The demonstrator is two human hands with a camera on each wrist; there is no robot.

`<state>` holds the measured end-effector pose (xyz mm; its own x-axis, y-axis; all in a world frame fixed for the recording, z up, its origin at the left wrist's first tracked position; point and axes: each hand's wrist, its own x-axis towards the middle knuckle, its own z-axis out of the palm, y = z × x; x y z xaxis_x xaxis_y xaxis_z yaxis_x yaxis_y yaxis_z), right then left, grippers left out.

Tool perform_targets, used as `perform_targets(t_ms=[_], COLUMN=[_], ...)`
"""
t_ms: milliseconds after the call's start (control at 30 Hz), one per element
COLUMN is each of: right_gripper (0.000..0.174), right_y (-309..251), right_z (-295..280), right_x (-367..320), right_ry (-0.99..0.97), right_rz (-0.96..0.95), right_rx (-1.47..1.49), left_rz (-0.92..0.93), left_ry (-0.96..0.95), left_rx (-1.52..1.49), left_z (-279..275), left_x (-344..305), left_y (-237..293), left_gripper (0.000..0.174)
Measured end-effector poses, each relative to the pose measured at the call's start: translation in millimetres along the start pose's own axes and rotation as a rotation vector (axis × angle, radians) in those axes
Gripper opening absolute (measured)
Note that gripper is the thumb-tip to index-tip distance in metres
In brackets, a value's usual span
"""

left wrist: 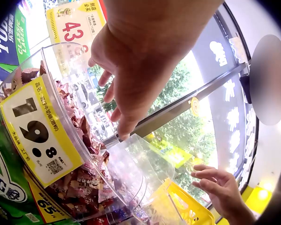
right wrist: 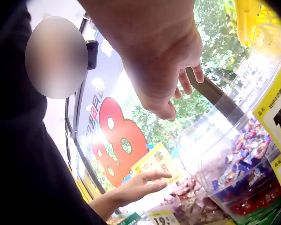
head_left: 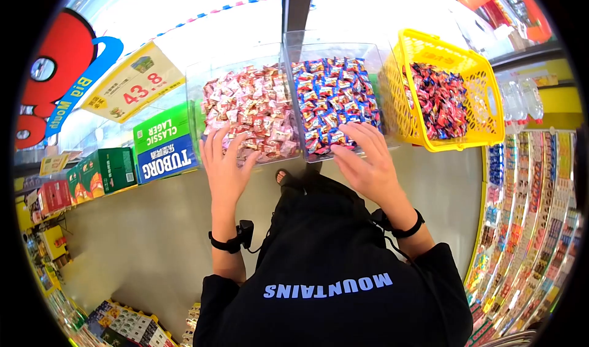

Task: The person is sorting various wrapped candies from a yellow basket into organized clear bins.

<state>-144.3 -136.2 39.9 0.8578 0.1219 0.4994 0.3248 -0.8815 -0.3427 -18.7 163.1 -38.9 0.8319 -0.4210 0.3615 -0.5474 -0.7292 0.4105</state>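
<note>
My left hand [head_left: 224, 166] is over the front of a clear bin heaped with pink wrapped candies [head_left: 248, 105], fingers spread and holding nothing. My right hand [head_left: 370, 166] hangs over the near right corner of the neighbouring bin of blue-and-red wrapped candies [head_left: 334, 92], its fingers loosely bent around nothing. Both hands appear above the bins in the wrist views, where the left hand [left wrist: 140, 75] is seen from below. A yellow basket [head_left: 451, 144] stands right of the blue candies, with dark red and purple wrapped candies [head_left: 438, 95] inside.
Left of the bins are a Tuborg beer carton [head_left: 164, 157] and a yellow price sign [head_left: 135, 82]. A price card [left wrist: 40, 131] fronts the pink candies' bin. Stocked shelves [head_left: 531, 224] line the right side. Plastic bottles [head_left: 521, 99] stand beyond the basket.
</note>
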Motion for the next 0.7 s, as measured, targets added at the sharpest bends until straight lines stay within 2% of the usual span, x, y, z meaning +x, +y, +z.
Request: perform_targets(t_ms=[133,233,467,700], right_gripper=[0.035,0.040,0.043,0.042], right_y=[-4.2,-4.3,17.2,76.9], right_z=[-27.3,-53.6,-77.8,-117.8], right_x=[-18.5,-34.9,-67.1,-106.6], right_ry=[-0.069,-0.083,-0.024,0.018], right_rz=[0.068,0.134,0.177,0.150], right_rx=[-0.105,-0.163,-0.162,-0.108], left_rz=[0.022,0.064,0.331,0.401], left_ry=[0.040,0.087,-0.039,-0.060], left_rx=[-0.163,-0.150,-0.360,-0.360], left_z=[6.8,1.0,9.5,45.9], left_x=[11.4,25.9,41.4,47.1], left_y=[-3.9,19.7,113.5,209.6], left_gripper=[0.042,0.041,0.041,0.045])
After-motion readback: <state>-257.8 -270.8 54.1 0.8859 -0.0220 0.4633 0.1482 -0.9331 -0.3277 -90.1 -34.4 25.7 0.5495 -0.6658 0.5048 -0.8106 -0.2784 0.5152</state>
